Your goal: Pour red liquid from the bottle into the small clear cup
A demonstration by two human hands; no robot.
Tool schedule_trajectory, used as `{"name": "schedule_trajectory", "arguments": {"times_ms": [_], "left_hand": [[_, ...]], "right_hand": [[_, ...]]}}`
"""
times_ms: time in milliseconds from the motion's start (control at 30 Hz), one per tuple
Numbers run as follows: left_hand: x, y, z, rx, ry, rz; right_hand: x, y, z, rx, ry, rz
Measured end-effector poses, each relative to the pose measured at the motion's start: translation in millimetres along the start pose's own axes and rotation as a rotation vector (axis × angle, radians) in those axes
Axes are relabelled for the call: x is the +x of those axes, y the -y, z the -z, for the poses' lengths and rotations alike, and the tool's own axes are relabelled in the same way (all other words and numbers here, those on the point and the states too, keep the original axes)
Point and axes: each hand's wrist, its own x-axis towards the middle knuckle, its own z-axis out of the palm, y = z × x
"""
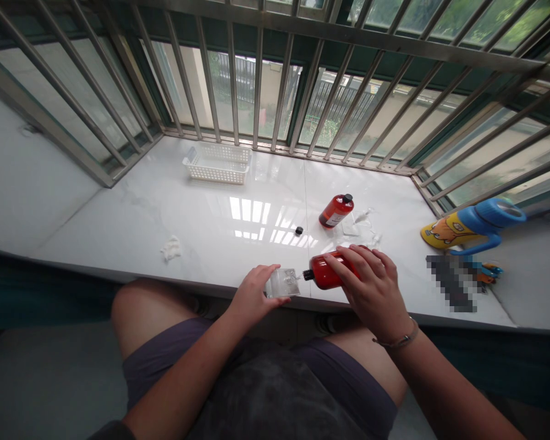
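My left hand [256,293] is closed around a small clear glass container [285,283], tilted toward the right near the sill's front edge. In my right hand [371,284] is a red bottle [327,271], tipped almost level. Its uncapped black neck points left at the container's mouth, and a thin clear stream runs between them. Some clear liquid seems to be in the container. Behind my right hand a second red bottle [337,211] with a black cap and a pale label stands on the white surface. A small black cap [299,230] lies to its left.
A white perforated basket [217,173] sits by the barred window. Crumpled white tissue [171,249] lies on the left. Clear, thin pieces [355,227] rest beside the standing bottle. At right are a blue and yellow flask [472,223], a blurred dark object [451,284] and keys [488,272].
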Motion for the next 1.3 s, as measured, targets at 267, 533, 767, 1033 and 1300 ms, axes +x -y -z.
{"name": "schedule_trajectory", "arguments": {"times_ms": [267,533,767,1033,1300], "left_hand": [[-0.3,2.6,-1.6,-0.003,-0.009,-0.008],[-0.1,1.9,-1.5,-0.006,-0.004,-0.004],[-0.4,2.0,-1.3,-0.005,-0.003,-0.003],[-1.0,3.8,-3.7,0.007,0.002,-0.003],[0.1,1.5,-1.9,0.009,0.005,0.006]], "right_hand": [[0.1,-0.4,-0.1,0.001,0.001,0.002],[1.3,-0.5,1.5,-0.008,-0.002,0.012],[3.4,0.7,3.8,-0.014,-0.001,0.020],[2.8,-0.4,1.9,-0.013,0.006,0.018],[4.6,-0.3,3.5,-0.016,0.004,0.032]]}}
